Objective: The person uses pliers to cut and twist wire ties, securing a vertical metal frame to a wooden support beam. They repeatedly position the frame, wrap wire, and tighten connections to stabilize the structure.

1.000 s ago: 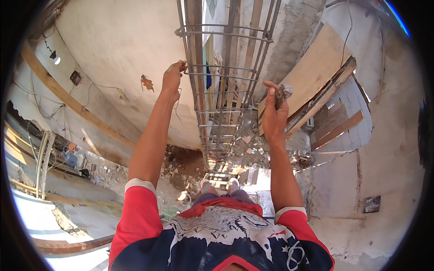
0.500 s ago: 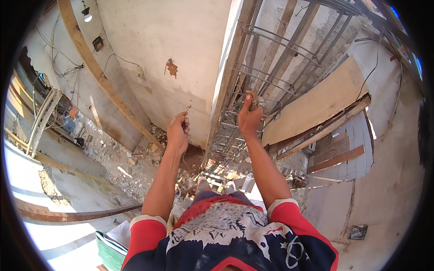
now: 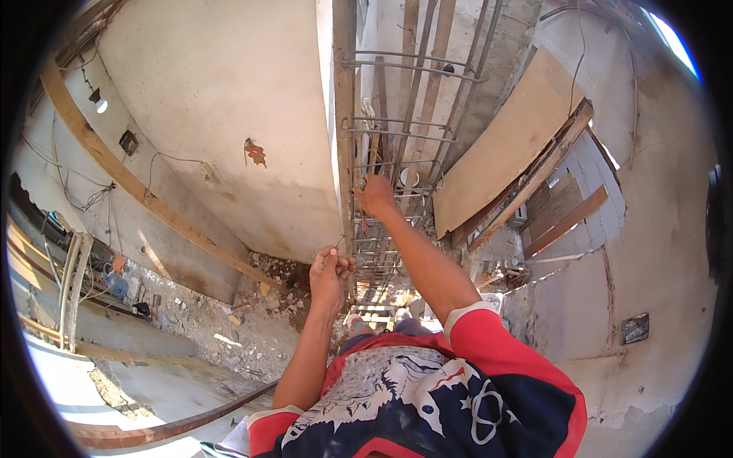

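Note:
My left hand (image 3: 330, 278) is closed in a pinch, and a short, thin piece of wire (image 3: 340, 243) sticks up from the fingertips. It is just left of a tall rebar cage (image 3: 397, 122) of long bars and square stirrups. My right hand (image 3: 376, 196) reaches into the cage at its left side, beside the wooden post (image 3: 344, 91). Its fingers are curled at the bars; what they grip is hidden.
A pale wall panel (image 3: 221, 99) stands on the left, with a curved-looking timber (image 3: 145, 195) across it. A plywood sheet (image 3: 504, 145) leans right of the cage. Broken rubble (image 3: 206, 324) covers the floor below. A loose cable (image 3: 179, 159) hangs on the left wall.
My right hand has moved left and away from the cage's right part to its left side. My left hand has shifted right and down, closer to the cage, still pinching the wire. The view has turned right.

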### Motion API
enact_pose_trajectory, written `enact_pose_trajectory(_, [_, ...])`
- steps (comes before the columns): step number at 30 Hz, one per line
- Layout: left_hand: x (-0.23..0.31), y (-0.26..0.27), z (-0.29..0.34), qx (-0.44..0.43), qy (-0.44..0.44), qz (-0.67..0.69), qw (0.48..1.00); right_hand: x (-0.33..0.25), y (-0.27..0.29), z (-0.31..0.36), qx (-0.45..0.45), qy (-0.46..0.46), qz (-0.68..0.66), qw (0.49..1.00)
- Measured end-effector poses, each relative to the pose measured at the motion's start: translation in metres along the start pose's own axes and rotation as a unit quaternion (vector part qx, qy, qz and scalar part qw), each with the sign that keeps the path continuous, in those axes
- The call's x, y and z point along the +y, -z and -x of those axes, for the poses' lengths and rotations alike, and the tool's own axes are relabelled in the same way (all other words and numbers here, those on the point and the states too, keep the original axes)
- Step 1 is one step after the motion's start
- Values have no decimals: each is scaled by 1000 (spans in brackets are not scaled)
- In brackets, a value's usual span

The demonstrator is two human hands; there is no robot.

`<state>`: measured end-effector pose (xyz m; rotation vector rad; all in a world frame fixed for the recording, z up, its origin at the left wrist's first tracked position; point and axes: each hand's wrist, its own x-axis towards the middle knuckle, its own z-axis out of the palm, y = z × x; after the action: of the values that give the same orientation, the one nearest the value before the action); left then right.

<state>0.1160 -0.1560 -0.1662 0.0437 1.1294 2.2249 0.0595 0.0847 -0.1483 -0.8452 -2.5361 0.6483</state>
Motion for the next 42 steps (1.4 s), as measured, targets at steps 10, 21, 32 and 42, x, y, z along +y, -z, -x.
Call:
enact_pose_trajectory(10, [119, -105, -98, -6, -210, -221, 952, 40, 135, 58, 359, -82, -288, 884])
enact_pose_trajectory(21, [114, -170, -150, -1, -215, -318, 923, 86, 197, -13, 136, 0, -403, 905])
enact_pose_trajectory(32, [118, -161, -144, 13, -163, -393, 905, 63, 92, 63, 297, -98, -389, 867])
enact_pose_trajectory(42, [133, -166, -142, -15, -38, -400, 916, 28, -83, 60, -49, -119, -201, 971])
